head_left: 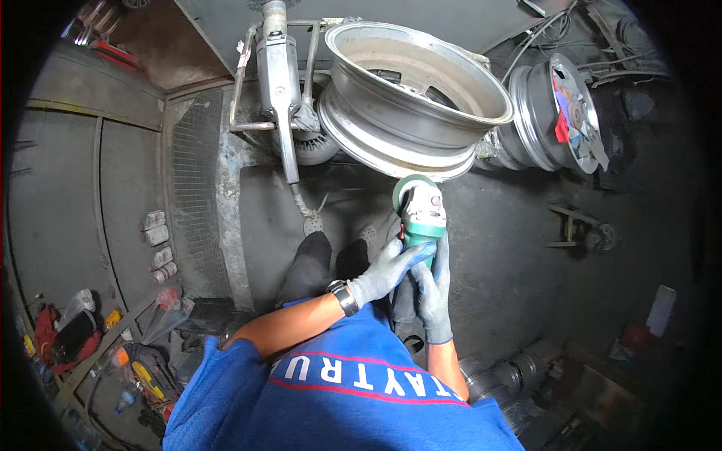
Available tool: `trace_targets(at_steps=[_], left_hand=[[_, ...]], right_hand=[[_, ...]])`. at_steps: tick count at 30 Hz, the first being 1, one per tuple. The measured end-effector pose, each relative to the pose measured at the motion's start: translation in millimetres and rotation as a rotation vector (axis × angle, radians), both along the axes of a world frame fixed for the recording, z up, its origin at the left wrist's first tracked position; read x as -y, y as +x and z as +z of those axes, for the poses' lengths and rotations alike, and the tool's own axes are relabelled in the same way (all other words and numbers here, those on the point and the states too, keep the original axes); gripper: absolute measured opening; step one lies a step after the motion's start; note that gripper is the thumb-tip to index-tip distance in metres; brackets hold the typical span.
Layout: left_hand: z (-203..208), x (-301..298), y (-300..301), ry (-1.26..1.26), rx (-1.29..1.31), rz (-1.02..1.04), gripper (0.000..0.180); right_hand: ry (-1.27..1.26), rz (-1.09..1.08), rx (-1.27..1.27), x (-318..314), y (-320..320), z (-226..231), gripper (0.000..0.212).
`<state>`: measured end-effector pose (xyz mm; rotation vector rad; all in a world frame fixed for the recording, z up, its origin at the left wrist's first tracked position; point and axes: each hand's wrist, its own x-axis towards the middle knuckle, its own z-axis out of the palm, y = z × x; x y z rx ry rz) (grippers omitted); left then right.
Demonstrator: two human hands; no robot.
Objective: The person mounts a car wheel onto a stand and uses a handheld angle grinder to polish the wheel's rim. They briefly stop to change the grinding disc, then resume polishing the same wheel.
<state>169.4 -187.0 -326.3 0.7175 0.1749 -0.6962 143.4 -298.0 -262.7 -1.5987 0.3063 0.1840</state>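
Note:
Both my hands, in grey work gloves with blue palms, are closed around a green angle grinder [424,225]. My left hand [388,272] wraps its body from the left, with a watch [344,298] on that wrist. From the right and below, my right hand [434,297] grips the rear of the body. The grinder's round green disc [410,188] is close to the lower edge of a silver wheel rim [410,124]; I cannot tell whether they touch. That rim is tilted, its wide opening facing up, and a metal stand partly shows behind it.
Another power grinder [280,83] hangs left of the rim. More rims [553,113], with coloured scraps on one, stand at the right. A small wheeled trolley [583,227] is on the floor. At left are a mesh panel [199,195], small containers [156,234] and a cluttered shelf.

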Motion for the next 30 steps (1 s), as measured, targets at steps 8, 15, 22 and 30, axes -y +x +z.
trace_targets(at_steps=[8,15,22,30], left_hand=[[23,2,17,0.085,0.122,-0.116,0.049],[14,-12,0,0.022,-0.042,0.057,0.044],[10,-2,3,0.051,0.077,0.034,0.043],[11,-7,9,0.054,0.082,-0.002,0.043]], right_hand=[[-0.011,-0.067,-0.016,17,-7,-4,0.079],[0.039,0.037,-0.030,-9,3,8,0.077],[-0.076,0.009,-0.022,2,2,5,0.075],[-0.004,-0.019,-0.041,-4,2,6,0.077]])
